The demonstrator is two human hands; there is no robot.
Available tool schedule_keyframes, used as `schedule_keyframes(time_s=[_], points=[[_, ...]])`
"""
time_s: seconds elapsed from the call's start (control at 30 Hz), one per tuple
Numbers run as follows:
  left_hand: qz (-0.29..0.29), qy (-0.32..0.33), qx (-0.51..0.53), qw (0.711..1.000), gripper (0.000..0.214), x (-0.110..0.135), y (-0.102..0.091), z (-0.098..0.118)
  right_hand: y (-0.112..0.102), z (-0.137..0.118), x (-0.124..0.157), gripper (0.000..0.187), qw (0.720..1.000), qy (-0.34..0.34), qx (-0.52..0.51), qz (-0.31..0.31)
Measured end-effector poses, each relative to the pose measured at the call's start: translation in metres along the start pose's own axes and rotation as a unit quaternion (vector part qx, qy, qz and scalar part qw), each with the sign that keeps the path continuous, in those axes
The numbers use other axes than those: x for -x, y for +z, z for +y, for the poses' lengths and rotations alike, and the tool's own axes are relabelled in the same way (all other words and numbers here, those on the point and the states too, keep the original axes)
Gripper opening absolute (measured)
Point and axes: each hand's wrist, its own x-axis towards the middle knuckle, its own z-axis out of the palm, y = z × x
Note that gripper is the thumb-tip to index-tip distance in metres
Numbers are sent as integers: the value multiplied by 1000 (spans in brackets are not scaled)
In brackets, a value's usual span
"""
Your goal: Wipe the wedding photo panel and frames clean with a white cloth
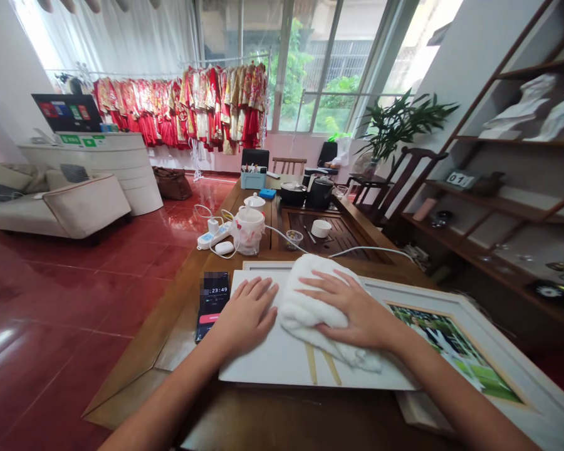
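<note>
A white board [263, 369] lies flat on the wooden table in front of me. My left hand [251, 313] rests palm down on its left part, fingers stretched out. Under my right hand [352, 307] is a folded white towel [294, 300]; the fingers are spread over its top and press on it rather than wrap round it. Two yellowish strips [311, 363] stick out from below the towel on the board. Partly under the board and to its right is a white picture frame [432, 294] with a photo [465, 351] in it.
A phone [211, 307] lies left of the board. Behind stand a power strip [209, 238], a white plastic cup [249, 228], a lidded white bowl [254, 202] and a tea tray [343, 232] with a small white cup [321, 228]. A cable [357, 249] crosses the tray's front.
</note>
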Motion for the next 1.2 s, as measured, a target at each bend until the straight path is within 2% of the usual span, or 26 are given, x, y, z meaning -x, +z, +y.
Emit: schedule_keyframes(time_s=[0.17,0.4,0.53,0.8,0.9,1.03,1.2], points=[[5,-11,0,1000,47,1,-1,1,0,3,-2,66,1000,1,-13,25],[9,-20,6,1000,47,1,0,1,2,-22,40,69,1000,-14,0,-19],[1,-16,9,1000,47,1,0,0,2,-23,52,73,999,-5,3,-33],[-1,-7,9,1000,48,0,0,1,1,15,16,65,999,39,5,34],[-5,-12,5,1000,48,-1,-1,2,2,20,8,60,997,50,5,51],[-2,-11,5,1000,48,-1,0,1,6,10,19,63,996,57,20,70],[2,-13,6,1000,48,0,1,1,10,-18,52,67,996,52,50,49]])
